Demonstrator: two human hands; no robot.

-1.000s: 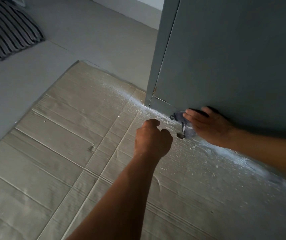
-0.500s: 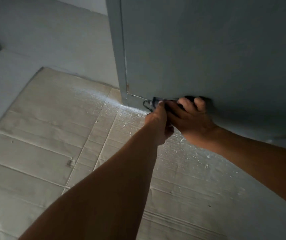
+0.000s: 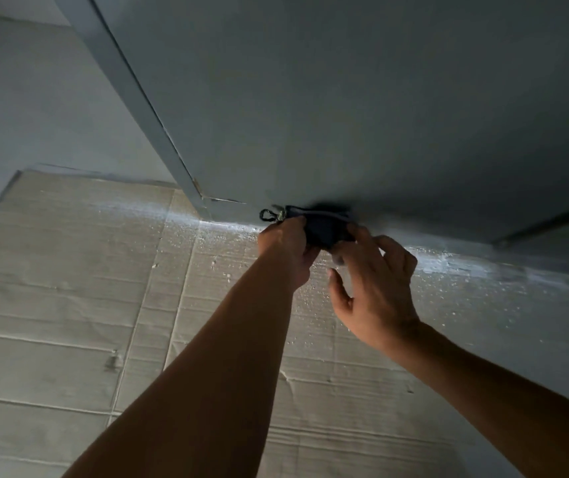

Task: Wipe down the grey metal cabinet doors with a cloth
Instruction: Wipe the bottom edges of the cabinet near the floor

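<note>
L hand grips cloth low against door; R hand loose, unclenched, touching cloth's right end; cloth lies left-right.

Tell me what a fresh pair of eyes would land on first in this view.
Both hands meet at the foot of the grey cabinet door: the left hand grips a dark cloth at its bottom edge, and the right hand touches the cloth from the other side. Below them, white specks lie scattered over the flattened cardboard on the floor, thickest along the cabinet's base.
</note>
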